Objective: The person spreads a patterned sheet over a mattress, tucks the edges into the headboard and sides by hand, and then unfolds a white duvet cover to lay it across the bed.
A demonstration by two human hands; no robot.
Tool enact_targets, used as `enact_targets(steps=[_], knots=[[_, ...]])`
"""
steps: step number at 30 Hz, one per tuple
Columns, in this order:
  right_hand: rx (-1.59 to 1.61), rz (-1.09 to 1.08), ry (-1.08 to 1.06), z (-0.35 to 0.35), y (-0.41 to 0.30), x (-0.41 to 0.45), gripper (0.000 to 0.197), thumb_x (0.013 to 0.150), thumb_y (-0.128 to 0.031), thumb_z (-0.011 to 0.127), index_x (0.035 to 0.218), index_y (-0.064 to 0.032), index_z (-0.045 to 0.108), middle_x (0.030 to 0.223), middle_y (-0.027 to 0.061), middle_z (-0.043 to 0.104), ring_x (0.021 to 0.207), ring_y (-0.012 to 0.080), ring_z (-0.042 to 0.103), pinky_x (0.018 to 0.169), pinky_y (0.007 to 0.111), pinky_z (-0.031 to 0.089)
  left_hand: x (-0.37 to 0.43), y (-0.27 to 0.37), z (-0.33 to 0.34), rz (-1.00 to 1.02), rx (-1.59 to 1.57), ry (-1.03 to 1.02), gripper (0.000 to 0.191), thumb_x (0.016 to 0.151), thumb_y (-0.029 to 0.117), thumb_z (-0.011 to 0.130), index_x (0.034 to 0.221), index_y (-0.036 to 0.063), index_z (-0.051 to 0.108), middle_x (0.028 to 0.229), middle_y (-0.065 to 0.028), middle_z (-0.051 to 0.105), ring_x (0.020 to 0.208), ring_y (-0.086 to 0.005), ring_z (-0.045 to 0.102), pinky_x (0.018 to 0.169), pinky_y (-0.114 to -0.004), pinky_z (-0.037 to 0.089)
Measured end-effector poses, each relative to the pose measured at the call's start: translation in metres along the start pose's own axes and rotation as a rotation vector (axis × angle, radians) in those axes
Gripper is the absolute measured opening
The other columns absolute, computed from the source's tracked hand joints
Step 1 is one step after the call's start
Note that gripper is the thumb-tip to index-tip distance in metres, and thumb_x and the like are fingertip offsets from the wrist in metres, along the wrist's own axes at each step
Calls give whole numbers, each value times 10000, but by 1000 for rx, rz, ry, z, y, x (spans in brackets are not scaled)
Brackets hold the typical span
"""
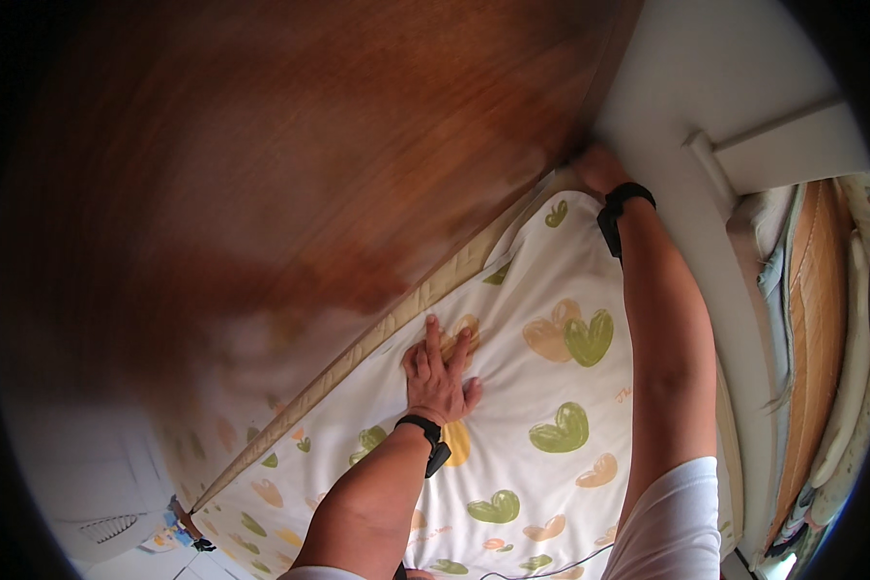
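Observation:
A white fitted sheet (507, 384) with green, tan and yellow heart prints covers a mattress in front of me. My left hand (438, 380) lies flat on it, fingers spread, a little in from the sheet's far edge. Along that edge a strip of beige quilted mattress (428, 293) shows bare beside a glossy brown wooden panel (319, 167). My right hand (600, 170) reaches to the mattress corner, where the wood meets a white upright surface (667, 145). That hand is blurred and its fingers are hidden, so its hold is unclear. Each wrist wears a black band.
On the right, folded bedding (815, 319) is stacked in an open white compartment. A thin dark cable (551, 574) crosses the sheet near me. Pale floor tiles (188, 565) and a white slotted object (109, 529) appear at lower left. The panel mirrors the printed sheet.

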State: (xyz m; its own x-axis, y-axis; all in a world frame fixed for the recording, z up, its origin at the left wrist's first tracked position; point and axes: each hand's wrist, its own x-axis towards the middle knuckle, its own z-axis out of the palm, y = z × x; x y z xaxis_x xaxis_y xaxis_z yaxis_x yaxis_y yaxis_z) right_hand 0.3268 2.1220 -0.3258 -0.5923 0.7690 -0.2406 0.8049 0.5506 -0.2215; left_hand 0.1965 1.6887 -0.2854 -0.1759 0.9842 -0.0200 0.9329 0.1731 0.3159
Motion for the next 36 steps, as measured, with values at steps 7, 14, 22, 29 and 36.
enact_targets(steps=[7,14,22,29,36], knots=[[182,-134,146,-60,-56,-82,326,874,-234,551,1041,42,596,1026,261,617,946,399,587,858,455,455,-7,-2,-3,-29,19,10,790,662,358,584,1384,102,391,1469,-329,146,1132,-397,338,971,-517,257],[8,117,29,-49,-80,-159,491,848,-402,591,1106,14,556,996,206,644,948,361,603,835,426,474,-8,0,-7,-14,33,23,825,673,334,594,1421,103,332,1477,-324,118,1145,-402,337,983,-526,251],[-286,35,271,-10,-58,-126,257,927,-258,435,975,-108,638,819,143,675,761,325,655,677,447,510,31,29,-9,-3,59,24,793,707,297,597,1421,85,323,1500,-252,150,1144,-357,356,1018,-506,228],[-257,41,455,-5,-47,-128,311,910,-391,493,951,-122,644,820,90,678,709,278,649,645,428,512,36,32,-6,-5,37,42,767,699,262,593,1406,96,346,1501,-240,161,1146,-360,330,1009,-516,224],[-67,161,614,-39,-61,-188,317,774,-218,675,1005,-30,567,981,153,585,958,338,543,800,439,458,36,29,-7,-47,102,-20,810,673,285,596,1421,126,330,1511,-233,138,1158,-356,341,1018,-523,224]])
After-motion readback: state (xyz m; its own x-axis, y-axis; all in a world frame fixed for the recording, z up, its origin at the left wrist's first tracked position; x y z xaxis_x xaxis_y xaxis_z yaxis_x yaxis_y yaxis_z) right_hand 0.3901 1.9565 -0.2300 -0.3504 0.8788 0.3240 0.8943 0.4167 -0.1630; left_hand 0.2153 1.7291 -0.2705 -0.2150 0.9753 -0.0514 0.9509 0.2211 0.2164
